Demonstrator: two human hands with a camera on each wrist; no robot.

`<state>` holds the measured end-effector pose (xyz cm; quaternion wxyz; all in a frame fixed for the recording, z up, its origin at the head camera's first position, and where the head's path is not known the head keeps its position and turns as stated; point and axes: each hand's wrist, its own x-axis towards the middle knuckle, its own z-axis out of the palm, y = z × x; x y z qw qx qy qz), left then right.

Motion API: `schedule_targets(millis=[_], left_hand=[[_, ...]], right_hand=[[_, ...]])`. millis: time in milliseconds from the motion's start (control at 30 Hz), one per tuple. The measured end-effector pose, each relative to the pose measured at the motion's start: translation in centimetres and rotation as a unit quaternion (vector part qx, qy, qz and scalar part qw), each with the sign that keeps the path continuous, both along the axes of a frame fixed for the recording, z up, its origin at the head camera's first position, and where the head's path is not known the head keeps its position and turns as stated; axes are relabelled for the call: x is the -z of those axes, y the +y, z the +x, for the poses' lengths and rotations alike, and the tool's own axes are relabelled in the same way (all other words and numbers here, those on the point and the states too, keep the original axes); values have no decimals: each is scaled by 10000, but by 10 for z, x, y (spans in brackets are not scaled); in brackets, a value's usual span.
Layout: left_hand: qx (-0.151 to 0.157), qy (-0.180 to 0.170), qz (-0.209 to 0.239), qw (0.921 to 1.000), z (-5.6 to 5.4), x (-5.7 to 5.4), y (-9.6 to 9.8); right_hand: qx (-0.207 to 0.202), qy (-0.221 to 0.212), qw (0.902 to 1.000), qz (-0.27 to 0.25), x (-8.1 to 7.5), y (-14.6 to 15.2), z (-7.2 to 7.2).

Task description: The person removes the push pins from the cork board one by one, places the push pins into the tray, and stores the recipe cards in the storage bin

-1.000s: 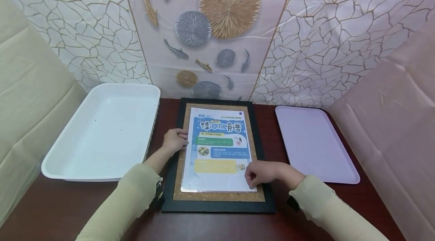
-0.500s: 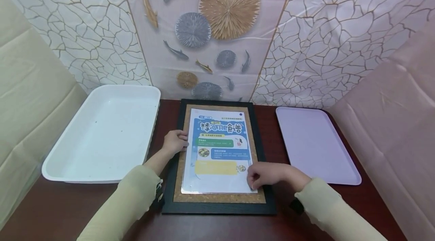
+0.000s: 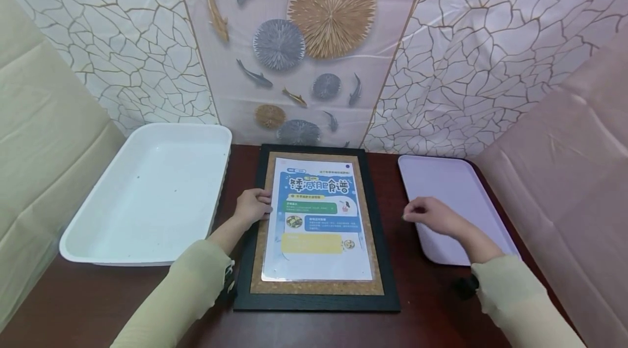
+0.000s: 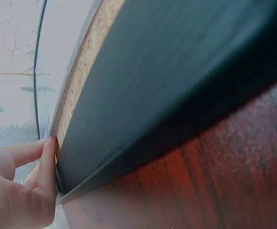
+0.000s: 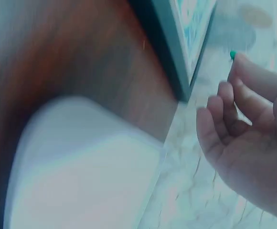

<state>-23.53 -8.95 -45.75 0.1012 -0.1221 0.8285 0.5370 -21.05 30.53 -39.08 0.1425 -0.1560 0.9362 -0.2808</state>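
A printed sheet point(image 3: 319, 266) with blue, green and yellow blocks lies on a cork board point(image 3: 338, 287) in a black frame point(image 3: 314, 301). A dark blue round pin head point(image 3: 347, 166) shows at the sheet's top right corner. My left hand point(image 3: 251, 206) rests on the left side of the frame, its fingertips touching the sheet's left edge. To the right of the board, my right hand point(image 3: 434, 214) is raised over the near left part of the lilac tray point(image 3: 441, 173). Between its thumb and forefinger it pinches a small green pushpin point(image 5: 232, 55).
A deep white tray point(image 3: 147, 195) stands left of the board on the dark red-brown table point(image 3: 275, 331). A patterned cloth backdrop point(image 3: 324, 108) rises behind, and padded panels point(image 3: 564, 173) flank both sides.
My right hand has left the sheet's lower right corner and moved right and farther back, over the lilac tray, holding the green pushpin. The left hand has stayed in place.
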Motion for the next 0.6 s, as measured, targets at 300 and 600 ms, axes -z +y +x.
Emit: schedule_targets(millis=[300, 600], left_hand=[[4, 32, -26, 10000, 0, 2, -1], [-59, 0, -51, 10000, 0, 1, 1]], right_hand=[[1437, 118, 9890, 343, 2, 49, -24], [2079, -290, 9763, 520, 20, 77, -33]])
